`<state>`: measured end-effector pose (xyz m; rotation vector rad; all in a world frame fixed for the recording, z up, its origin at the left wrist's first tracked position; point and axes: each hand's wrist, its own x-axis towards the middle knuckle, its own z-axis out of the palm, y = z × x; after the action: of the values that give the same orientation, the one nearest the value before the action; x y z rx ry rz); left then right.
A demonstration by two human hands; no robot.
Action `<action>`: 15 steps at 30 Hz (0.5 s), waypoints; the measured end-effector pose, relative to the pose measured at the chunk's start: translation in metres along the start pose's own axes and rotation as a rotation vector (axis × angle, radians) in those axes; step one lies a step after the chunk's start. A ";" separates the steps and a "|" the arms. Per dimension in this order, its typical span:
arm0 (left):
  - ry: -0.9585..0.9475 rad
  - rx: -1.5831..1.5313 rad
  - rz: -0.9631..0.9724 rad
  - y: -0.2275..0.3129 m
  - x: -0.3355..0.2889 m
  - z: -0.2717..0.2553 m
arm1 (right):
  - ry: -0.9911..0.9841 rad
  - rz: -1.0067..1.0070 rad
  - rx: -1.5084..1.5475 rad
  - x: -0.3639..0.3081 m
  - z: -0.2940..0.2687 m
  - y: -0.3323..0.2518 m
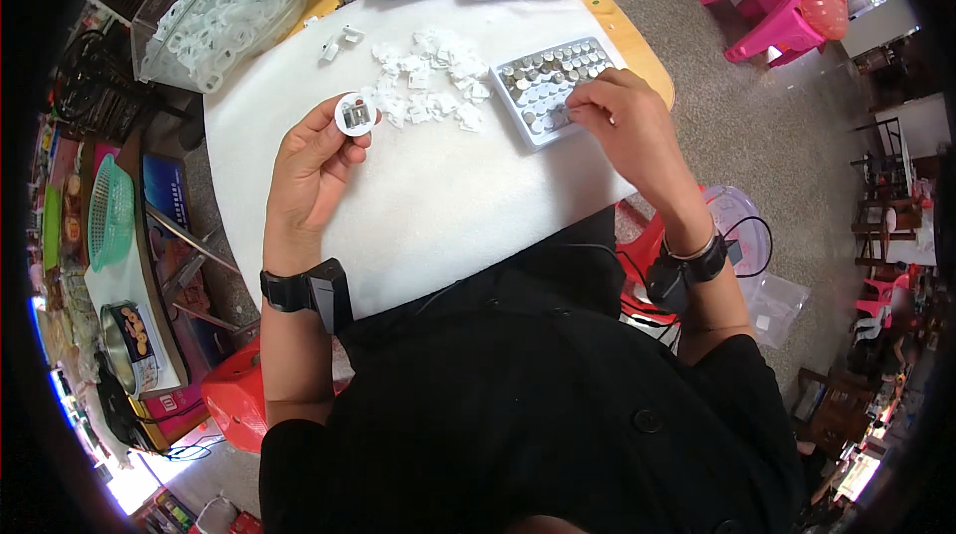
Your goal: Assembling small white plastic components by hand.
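Left hand point(311, 164) pinches white casing point(356, 116); right hand point(635, 126), grip unclear, over cell tray point(514, 119); white parts point(419, 79) between

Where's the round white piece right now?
In the head view it's left of centre: the round white piece is held in the fingertips of the left hand, just left of the loose pile of small white parts.

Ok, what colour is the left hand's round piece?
The round piece is white with a silvery middle; head view shows it best.
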<state>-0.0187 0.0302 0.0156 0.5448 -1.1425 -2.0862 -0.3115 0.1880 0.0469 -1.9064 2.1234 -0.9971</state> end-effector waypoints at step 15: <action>-0.034 -0.084 -0.068 -0.005 0.001 0.009 | 0.076 0.003 0.576 0.024 0.048 -0.070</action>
<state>-0.0266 0.0365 0.0155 0.5165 -1.0634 -2.1987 -0.2327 0.1479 0.0549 -1.5933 1.6174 -1.4962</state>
